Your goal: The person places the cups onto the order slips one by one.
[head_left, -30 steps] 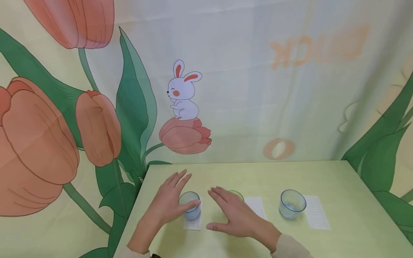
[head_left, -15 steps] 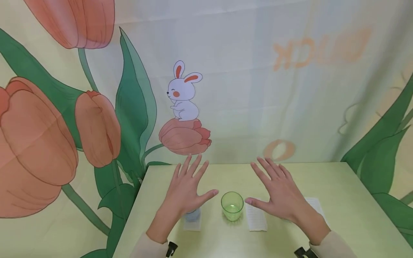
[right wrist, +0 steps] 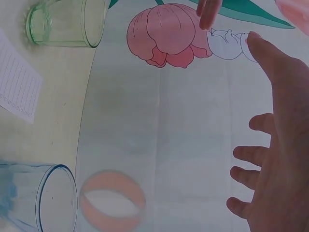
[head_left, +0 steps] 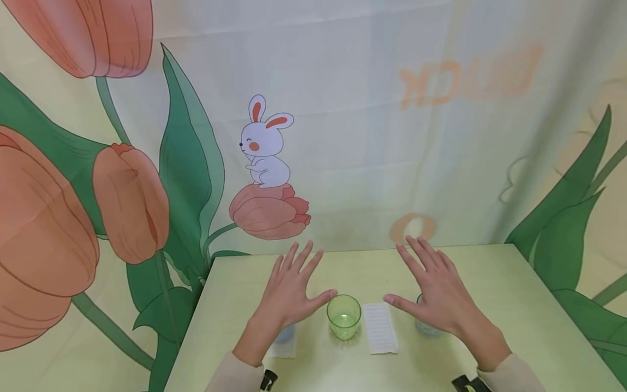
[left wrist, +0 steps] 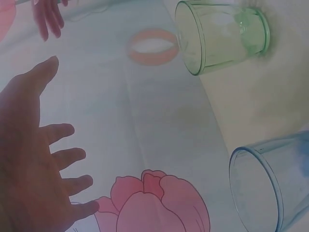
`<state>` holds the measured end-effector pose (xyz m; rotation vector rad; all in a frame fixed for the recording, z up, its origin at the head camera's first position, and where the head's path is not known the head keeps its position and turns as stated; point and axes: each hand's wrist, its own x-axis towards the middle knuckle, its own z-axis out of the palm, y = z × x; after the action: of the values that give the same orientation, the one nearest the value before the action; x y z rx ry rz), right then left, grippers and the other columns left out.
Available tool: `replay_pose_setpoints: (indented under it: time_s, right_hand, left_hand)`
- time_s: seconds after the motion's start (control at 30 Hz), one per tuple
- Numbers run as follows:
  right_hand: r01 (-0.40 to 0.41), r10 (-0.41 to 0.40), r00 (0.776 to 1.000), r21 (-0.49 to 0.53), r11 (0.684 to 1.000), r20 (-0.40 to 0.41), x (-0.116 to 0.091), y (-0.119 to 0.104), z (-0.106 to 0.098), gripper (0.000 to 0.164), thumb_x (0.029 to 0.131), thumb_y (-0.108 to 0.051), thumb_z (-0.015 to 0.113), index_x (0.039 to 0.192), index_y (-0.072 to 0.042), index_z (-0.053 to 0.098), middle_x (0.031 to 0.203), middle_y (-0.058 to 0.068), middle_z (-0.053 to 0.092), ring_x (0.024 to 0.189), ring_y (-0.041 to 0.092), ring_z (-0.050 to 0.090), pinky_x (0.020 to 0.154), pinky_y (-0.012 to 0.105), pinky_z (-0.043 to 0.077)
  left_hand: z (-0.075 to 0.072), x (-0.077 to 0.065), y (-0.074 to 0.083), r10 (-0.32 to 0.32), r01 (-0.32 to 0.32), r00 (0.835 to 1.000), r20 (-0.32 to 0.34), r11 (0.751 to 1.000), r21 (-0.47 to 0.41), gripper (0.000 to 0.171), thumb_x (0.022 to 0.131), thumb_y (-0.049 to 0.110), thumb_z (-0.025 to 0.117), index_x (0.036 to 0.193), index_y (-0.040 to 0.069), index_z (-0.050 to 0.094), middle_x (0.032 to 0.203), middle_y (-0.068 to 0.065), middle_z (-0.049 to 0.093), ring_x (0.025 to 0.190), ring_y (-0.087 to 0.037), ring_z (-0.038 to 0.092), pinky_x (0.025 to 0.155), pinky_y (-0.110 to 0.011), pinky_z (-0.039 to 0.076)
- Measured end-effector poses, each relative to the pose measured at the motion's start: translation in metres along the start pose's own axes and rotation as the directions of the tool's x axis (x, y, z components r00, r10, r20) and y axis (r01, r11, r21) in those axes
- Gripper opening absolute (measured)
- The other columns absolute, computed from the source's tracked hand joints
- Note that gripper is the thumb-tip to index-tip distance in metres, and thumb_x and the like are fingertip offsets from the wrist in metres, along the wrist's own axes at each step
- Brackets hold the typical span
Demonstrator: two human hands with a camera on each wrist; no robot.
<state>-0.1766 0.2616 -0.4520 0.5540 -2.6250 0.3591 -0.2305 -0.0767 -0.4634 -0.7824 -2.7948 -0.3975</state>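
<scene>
Both hands are raised above the table with fingers spread, holding nothing. The left hand (head_left: 290, 291) hovers over a blue glass (left wrist: 260, 183), which it mostly hides in the head view. My right hand (head_left: 438, 291) is held up in front of another bluish clear glass (right wrist: 53, 198) and covers most of it in the head view. Between the hands stands a green glass (head_left: 344, 318), upright and apart from both; the left thumb only appears close to its rim in the head view.
A lined paper slip (head_left: 380, 328) lies right of the green glass. Another slip (head_left: 284, 349) shows under the left arm, by the blue glass. The pale table (head_left: 338, 370) ends at a printed curtain (head_left: 352, 136) with tulips and a rabbit.
The hands have moved apart and up from close together, uncovering the green glass and hiding the two bluish ones. In the last half second they have barely moved; the head view has shifted slightly.
</scene>
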Motion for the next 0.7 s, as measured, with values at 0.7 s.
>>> replay_pose_setpoints:
  time_s: [0.7]
  right_hand:
    - [-0.021, -0.002, 0.991, 0.173, 0.985, 0.131, -0.014, 0.018, 0.067, 0.114, 0.08, -0.061, 0.088, 0.162, 0.0, 0.037, 0.166, 0.02, 0.038, 0.15, 0.044, 0.038, 0.114, 0.066, 0.039]
  left_hand:
    - [0.054, -0.004, -0.001, 0.049, -0.021, 0.987, 0.15, 0.983, -0.183, 0.098, 0.091, 0.077, 0.064, 0.166, 0.019, 0.038, 0.171, -0.006, 0.034, 0.16, -0.032, 0.025, 0.124, -0.056, 0.031]
